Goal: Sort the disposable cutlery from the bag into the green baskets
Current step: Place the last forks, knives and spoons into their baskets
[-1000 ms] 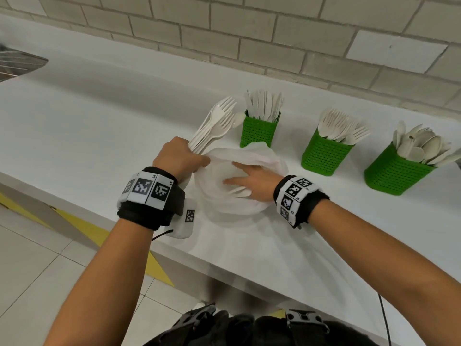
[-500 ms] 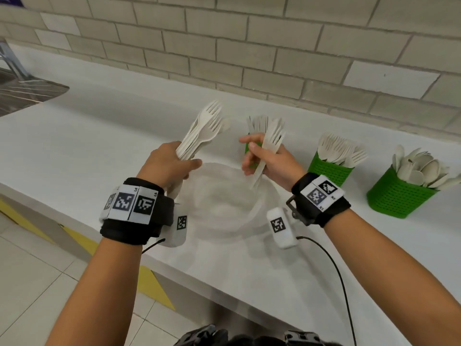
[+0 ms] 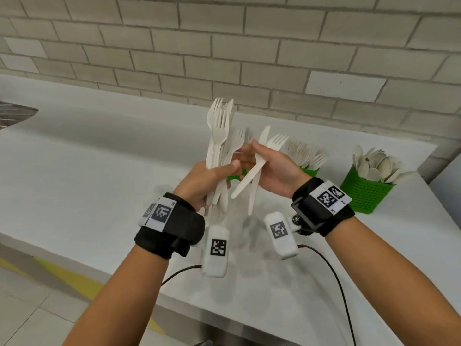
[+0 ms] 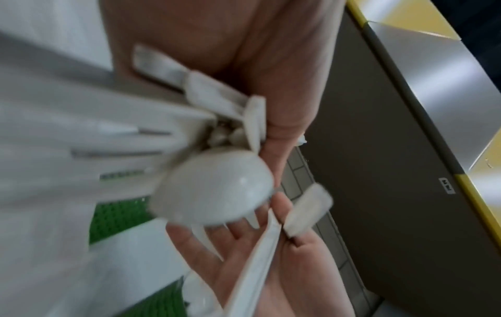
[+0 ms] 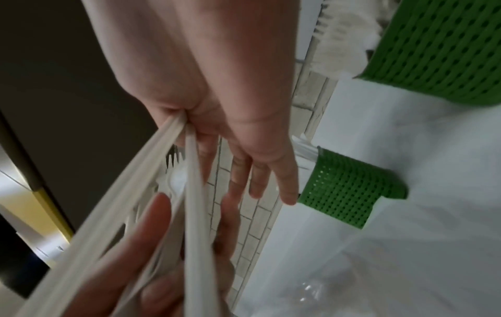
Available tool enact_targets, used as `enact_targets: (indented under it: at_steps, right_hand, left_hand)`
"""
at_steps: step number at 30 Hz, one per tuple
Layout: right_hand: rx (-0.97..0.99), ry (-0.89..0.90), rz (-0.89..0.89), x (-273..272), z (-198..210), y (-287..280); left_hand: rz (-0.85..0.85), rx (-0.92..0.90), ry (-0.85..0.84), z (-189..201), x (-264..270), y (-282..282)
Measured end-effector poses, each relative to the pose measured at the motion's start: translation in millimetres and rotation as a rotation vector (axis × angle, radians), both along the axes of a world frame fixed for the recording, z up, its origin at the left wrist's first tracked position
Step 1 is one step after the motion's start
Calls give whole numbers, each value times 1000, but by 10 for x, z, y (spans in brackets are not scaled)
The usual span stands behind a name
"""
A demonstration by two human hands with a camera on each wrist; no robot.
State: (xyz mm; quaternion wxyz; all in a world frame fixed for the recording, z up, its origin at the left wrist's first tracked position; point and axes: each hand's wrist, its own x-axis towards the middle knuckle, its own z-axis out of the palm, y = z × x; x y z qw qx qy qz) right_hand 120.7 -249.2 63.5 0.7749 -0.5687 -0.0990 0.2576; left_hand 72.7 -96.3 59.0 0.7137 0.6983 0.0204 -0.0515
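My left hand (image 3: 219,174) grips an upright bundle of white plastic forks (image 3: 217,136) above the counter. The left wrist view shows a spoon bowl (image 4: 214,186) in that bundle too. Close on its right, my right hand (image 3: 253,156) pinches a fork and a knife (image 3: 252,176) by their handles (image 5: 189,171); its fingertips touch the bundle. Three green baskets stand behind: one (image 3: 234,176) mostly hidden by my hands, one with forks (image 3: 309,171), one with spoons (image 3: 366,193). The clear bag (image 5: 325,287) lies on the counter below my hands.
The white counter (image 3: 99,176) runs along a brick wall (image 3: 249,46), with its front edge near my forearms. A metal drainer (image 3: 15,116) sits at the far left. Cables hang from the wrist cameras below my hands.
My right hand left the bag holding a fork and a knife. Both hands rose, and the right hand moved up against the left hand's bundle.
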Motion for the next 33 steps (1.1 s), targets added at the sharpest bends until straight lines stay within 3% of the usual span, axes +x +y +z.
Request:
enact_targets:
  at_steps: [3, 8, 15, 24, 29, 33]
  right_hand:
    - [-89, -50, -29, -35, -46, -144]
    - [-325, -156, 8, -50, -97, -418]
    - [-606, -329, -2, 0, 38, -557]
    - [-489, -319, -112, 171, 16, -214]
    - [-70, -188, -433, 412, 145, -279]
    - [-181, -159, -248, 411, 129, -175]
  left_hand:
    - [-106, -31, 29, -37, 1, -251]
    - [-136, -203, 47, -170, 9, -575]
    - [-16, -287, 78, -257, 113, -784]
    - [-110, -291, -9, -289, 341, -406]
    - [-200, -365, 30, -390, 485, -154]
    - [-390, -451, 37, -441, 549, -57]
